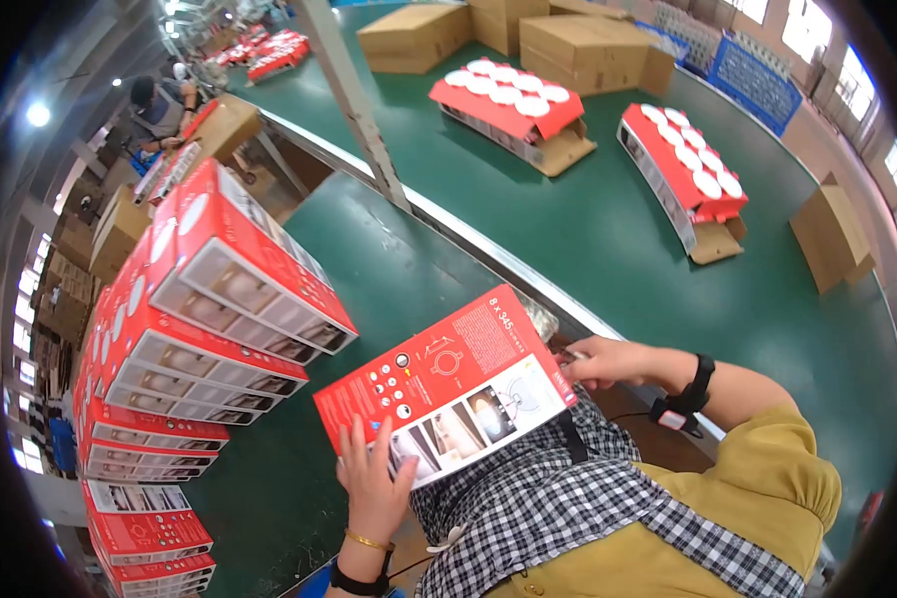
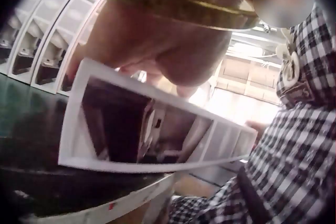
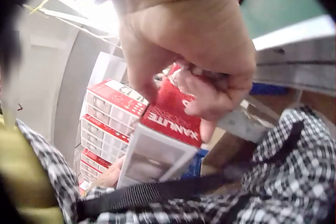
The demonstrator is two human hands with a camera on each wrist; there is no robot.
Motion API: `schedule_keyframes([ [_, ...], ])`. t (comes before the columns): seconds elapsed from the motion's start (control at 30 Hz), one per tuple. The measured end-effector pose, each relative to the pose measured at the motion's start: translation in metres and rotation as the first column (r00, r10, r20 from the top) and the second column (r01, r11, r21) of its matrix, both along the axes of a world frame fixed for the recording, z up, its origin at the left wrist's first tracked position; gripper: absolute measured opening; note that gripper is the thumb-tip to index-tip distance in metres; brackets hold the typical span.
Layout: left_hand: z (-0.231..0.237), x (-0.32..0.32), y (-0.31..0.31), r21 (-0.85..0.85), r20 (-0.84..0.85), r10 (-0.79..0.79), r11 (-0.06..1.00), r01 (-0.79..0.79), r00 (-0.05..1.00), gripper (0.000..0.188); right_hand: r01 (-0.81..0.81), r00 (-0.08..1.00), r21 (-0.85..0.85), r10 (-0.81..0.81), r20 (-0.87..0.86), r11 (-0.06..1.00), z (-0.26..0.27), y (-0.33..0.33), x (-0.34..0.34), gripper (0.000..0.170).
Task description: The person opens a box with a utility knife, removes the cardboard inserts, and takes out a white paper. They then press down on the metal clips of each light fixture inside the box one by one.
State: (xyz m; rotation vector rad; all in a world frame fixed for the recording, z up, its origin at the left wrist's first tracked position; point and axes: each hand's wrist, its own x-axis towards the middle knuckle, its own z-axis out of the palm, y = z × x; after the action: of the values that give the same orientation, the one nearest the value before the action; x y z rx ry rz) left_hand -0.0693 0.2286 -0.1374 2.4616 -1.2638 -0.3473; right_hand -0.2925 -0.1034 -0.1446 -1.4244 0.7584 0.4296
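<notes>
A red-and-white printed box (image 1: pixel 448 384) with lamp pictures and "8 x 345" lettering is tilted in front of the checked apron. The left hand (image 1: pixel 377 483) rests spread on its near left corner, fingers straight against the printed face. In the left wrist view, the box's narrow white-edged side (image 2: pixel 173 124) lies under that hand. At the opposite end, my right hand (image 1: pixel 613 361) has its fingers curled round the red end marked XANLITE (image 3: pixel 170 124). Something small and shiny (image 3: pixel 197 69) shows among those fingers; I cannot tell what it is.
Stacked boxes (image 1: pixel 204 369) of the same print stand to the left. On the green belt (image 1: pixel 608 229) lie two red cartons (image 1: pixel 508 105) with white discs on top, one with its end flap open. Brown cartons (image 1: pixel 588 55) stand behind. A metal post (image 1: pixel 354 100) rises at the belt's edge. Another person (image 1: pixel 159 110) works beyond.
</notes>
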Motion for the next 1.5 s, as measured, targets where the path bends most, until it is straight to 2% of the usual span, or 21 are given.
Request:
schedule_keyframes([
  [0.03,-0.003,0.002,0.0,0.028,-0.014,-0.018,0.999,0.019,1.0,0.066,0.04,0.999,0.036,-0.04,0.007,0.999,-0.008,0.009,-0.006,0.056],
  [0.07,-0.007,0.006,0.0,0.037,0.054,-0.032,0.999,0.03,0.998,0.067,0.081,0.997,0.073,-0.082,0.014,0.994,-0.015,0.016,-0.011,0.057],
  [0.1,-0.01,0.009,0.0,0.043,0.124,-0.049,0.998,0.044,0.991,0.068,0.103,0.994,0.043,-0.104,0.044,0.994,-0.018,0.021,-0.013,0.058],
  [0.17,-0.011,0.014,-0.003,0.068,0.122,-0.067,0.996,0.059,0.99,0.069,0.168,0.979,0.035,-0.171,0.114,0.985,-0.027,0.028,-0.012,0.06],
  [0.27,-0.012,0.019,-0.005,0.092,0.131,-0.081,0.993,0.069,0.988,0.069,0.1,0.943,-0.147,-0.047,0.33,0.984,-0.044,0.026,-0.009,0.074],
  [0.3,-0.014,0.02,-0.005,0.081,0.138,-0.075,0.995,0.064,0.988,0.069,0.117,0.941,-0.133,-0.067,0.331,0.984,-0.046,0.025,-0.011,0.074],
  [0.37,-0.013,0.019,-0.005,0.072,0.151,-0.065,0.996,0.054,0.986,0.07,0.005,0.96,-0.239,0.062,0.273,0.971,-0.031,0.022,-0.009,0.078],
  [0.6,-0.013,0.021,-0.004,0.078,0.171,-0.079,0.995,0.066,0.982,0.068,-0.112,0.961,-0.249,0.168,0.22,0.962,-0.033,0.015,-0.011,0.074],
  [0.67,-0.013,0.029,-0.002,0.036,0.116,-0.076,0.997,0.072,0.99,0.067,0.08,0.948,-0.195,-0.015,0.317,0.978,-0.058,0.012,-0.026,0.066],
  [0.7,-0.012,0.029,-0.004,0.034,0.12,-0.079,0.997,0.076,0.99,0.067,0.095,0.974,-0.237,-0.041,0.225,0.967,-0.062,0.009,-0.033,0.059],
  [0.73,-0.011,0.03,-0.005,0.055,0.166,-0.088,0.995,0.08,0.982,0.064,0.098,0.973,-0.237,-0.043,0.226,0.967,-0.059,0.006,-0.033,0.059],
  [0.8,-0.005,0.028,-0.006,0.094,0.211,-0.11,0.991,0.092,0.971,0.061,0.187,0.947,-0.048,-0.167,0.274,0.981,-0.053,0.01,-0.029,0.055],
  [0.87,0.011,0.021,-0.026,0.089,0.293,-0.121,0.991,0.099,0.948,0.044,0.226,0.907,0.007,-0.213,0.363,0.974,-0.063,0.015,-0.02,0.059],
  [0.9,0.021,0.016,-0.041,0.098,0.303,-0.127,0.99,0.101,0.945,0.044,0.23,0.897,0.027,-0.222,0.383,0.973,-0.066,0.019,-0.014,0.069],
  [0.97,0.038,0.001,-0.083,-0.085,0.131,-0.331,0.935,0.343,0.935,0.03,0.191,0.904,0.117,-0.221,0.366,0.975,-0.062,0.029,-0.007,0.089],
  [1.03,0.043,-0.013,-0.127,-0.198,0.043,-0.466,0.863,0.465,0.884,0.026,0.171,0.905,0.048,-0.176,0.388,0.984,-0.057,0.037,-0.006,0.099],
  [1.1,0.042,-0.023,-0.165,-0.184,0.068,-0.607,0.772,0.608,0.792,0.031,0.169,0.9,0.054,-0.177,0.399,0.984,-0.053,0.04,-0.005,0.102],
  [1.13,0.039,-0.026,-0.177,-0.179,0.073,-0.609,0.771,0.611,0.79,0.031,0.167,0.906,0.057,-0.176,0.386,0.984,-0.051,0.04,-0.006,0.102],
  [1.2,0.03,-0.028,-0.192,-0.099,0.15,-0.721,0.67,0.735,0.677,0.035,0.171,0.909,0.066,-0.183,0.374,0.983,-0.052,0.041,-0.006,0.103],
  [1.33,0.028,-0.024,-0.205,-0.03,0.153,-0.77,0.623,0.782,0.619,0.039,0.179,0.876,0.108,-0.208,0.435,0.978,-0.06,0.043,-0.006,0.102],
  [1.5,0.025,-0.019,-0.21,-0.063,0.1,-0.823,0.556,0.829,0.559,0.035,0.177,0.851,0.14,-0.223,0.475,0.974,-0.069,0.047,-0.006,0.1],
])
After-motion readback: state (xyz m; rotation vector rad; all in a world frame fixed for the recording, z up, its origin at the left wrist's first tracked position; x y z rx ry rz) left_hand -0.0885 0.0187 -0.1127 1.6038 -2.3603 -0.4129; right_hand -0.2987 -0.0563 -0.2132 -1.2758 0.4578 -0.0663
